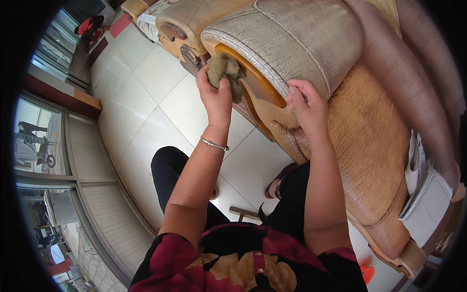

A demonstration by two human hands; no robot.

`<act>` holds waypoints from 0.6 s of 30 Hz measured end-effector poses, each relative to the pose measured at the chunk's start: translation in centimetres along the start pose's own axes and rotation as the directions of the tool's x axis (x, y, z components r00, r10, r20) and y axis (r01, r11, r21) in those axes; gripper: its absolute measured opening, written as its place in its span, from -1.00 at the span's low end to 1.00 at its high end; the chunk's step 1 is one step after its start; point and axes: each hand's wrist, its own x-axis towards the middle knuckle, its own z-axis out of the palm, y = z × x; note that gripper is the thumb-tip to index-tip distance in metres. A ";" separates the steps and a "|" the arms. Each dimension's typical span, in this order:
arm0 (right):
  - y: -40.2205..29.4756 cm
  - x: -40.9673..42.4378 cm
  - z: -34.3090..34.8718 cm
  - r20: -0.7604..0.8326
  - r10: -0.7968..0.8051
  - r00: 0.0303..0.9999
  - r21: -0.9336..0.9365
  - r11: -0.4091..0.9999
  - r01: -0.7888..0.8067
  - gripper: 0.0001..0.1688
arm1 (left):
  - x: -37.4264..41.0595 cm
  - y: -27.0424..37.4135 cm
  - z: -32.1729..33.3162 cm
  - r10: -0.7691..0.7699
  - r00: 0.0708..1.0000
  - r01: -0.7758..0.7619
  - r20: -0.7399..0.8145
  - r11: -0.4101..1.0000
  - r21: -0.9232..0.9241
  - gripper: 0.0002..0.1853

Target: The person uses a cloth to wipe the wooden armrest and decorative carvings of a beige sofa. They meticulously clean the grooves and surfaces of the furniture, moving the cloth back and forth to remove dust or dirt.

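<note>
My left hand (214, 91) grips a bunched greenish-brown cloth (221, 71) in front of the sofa's armrest end. Part of the cloth hangs below my fingers and covers some of the glossy orange-brown trim (264, 87) on that end. My right hand (307, 100) is at the pale patterned edge (248, 60) of the armrest cover, fingers curled with the thumb against them. Whether it pinches the edge or only rests there cannot be made out. The armrest (292, 40) is wrapped in cracked, pale metallic leather. Beside it spreads the worn tan seat cushion (368, 146).
A folded whitish cover (427, 204) lies at the sofa's right side. Below me are a low wooden stool (242, 211) and pale floor tiles (146, 109). Windows (40, 142) line the left. A person in red (91, 27) is far off at upper left. An orange-red object (367, 273) shows at lower right.
</note>
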 end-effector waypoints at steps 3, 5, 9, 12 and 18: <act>-0.3 0.1 0.1 0.005 0.017 1.000 -0.002 1.000 -0.017 -0.82 | 6.7 3.2 1.9 0.250 0.964 -0.219 -0.093 0.942 0.255 -0.51; -0.6 0.4 0.3 -0.002 0.005 1.000 0.036 0.999 -0.005 -0.82 | 6.4 2.3 2.8 0.293 0.950 -0.250 -0.110 0.922 0.296 -0.49; -0.3 0.4 -0.1 -0.034 -0.009 0.999 -0.045 0.999 0.007 -0.86 | 2.1 1.6 4.5 0.262 0.965 -0.247 -0.012 0.921 0.301 -0.45; 1.3 0.9 0.3 -0.102 -0.218 0.971 -0.184 0.963 0.197 -0.86 | -1.9 -0.2 4.0 0.222 0.966 -0.252 0.136 0.928 0.275 -0.42; 2.6 1.5 1.3 -0.221 -0.294 0.930 -0.216 0.945 0.247 -0.90 | -7.7 -0.8 3.4 0.008 0.936 -0.066 0.352 0.986 0.153 -0.37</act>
